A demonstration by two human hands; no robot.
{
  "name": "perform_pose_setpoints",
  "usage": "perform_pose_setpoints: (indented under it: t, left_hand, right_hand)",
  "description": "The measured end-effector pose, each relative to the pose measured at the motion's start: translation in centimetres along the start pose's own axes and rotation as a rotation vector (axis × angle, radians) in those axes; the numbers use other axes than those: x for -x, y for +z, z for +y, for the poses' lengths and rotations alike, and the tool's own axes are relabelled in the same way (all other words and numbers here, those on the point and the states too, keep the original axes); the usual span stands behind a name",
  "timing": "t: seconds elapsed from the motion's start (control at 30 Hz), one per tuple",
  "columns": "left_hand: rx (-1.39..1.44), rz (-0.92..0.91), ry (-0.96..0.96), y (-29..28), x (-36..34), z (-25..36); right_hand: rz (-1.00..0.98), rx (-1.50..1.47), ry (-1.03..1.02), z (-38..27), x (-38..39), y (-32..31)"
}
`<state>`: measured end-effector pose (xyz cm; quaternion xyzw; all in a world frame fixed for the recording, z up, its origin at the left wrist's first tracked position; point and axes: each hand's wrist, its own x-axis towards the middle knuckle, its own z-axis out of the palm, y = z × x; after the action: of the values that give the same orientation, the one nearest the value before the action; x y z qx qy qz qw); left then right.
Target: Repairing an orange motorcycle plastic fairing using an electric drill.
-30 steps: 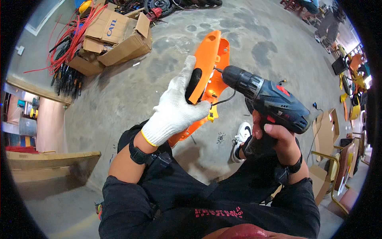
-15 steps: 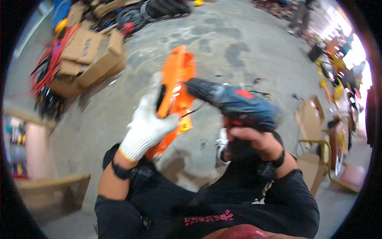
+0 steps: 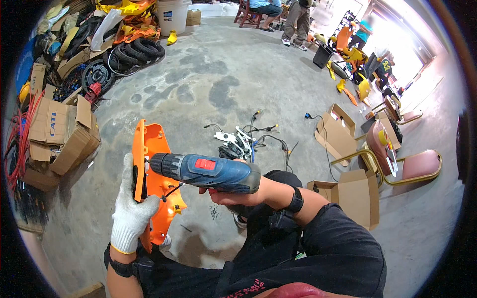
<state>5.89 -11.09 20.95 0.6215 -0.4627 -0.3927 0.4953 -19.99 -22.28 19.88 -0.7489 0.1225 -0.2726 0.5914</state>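
My left hand (image 3: 130, 213), in a white knit glove, is closed round the edge of an orange plastic panel (image 3: 160, 191) held upright over my lap. A black part lies along the panel's left edge under my fingers. In my bare right hand (image 3: 243, 194) is a blue and black cordless drill (image 3: 213, 173) with a red switch on top. The drill's chuck points left at the panel's inner side; its tip is hidden against the black strip. A short black cable (image 3: 172, 191) with a connector hangs from the panel beside my left thumb.
On the floor ahead lie white brackets (image 3: 233, 141) with dark cables. Open cardboard boxes (image 3: 350, 198) and chairs with gold frames (image 3: 412, 171) stand at the right. At the left are a box (image 3: 59, 131), tyres (image 3: 136, 53) and a heap of parts. People (image 3: 298, 22) are farther back.
The panel and drill have shifted left and lower in view as my head turned. More of the floor and room shows now. Both hands keep their holds.
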Motion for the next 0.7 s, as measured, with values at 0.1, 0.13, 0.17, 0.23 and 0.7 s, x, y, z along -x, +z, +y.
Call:
perform_pose_setpoints:
  t: [0.1,0.13,0.17,0.23,0.7]
  left_hand:
    - [-0.001,0.018,0.009,0.0,0.2,0.1]
    - [0.007,0.017,-0.003,0.0,0.2,0.1]
    - [0.016,0.017,-0.015,0.0,0.2,0.1]
    - [0.049,0.017,-0.009,0.0,0.2,-0.1]
    - [0.066,0.004,-0.121,0.0,0.4,1.1]
  right_hand:
    - [-0.099,0.004,-0.043,0.2,0.0,-0.6]
    - [-0.096,0.002,-0.042,0.4,0.0,-0.6]
    - [-0.1,0.02,-0.046,0.7,0.0,-0.7]
    - [-0.101,0.039,-0.049,0.6,0.1,-0.7]
    - [0.015,-0.392,0.32,-1.0,-0.2,-0.1]
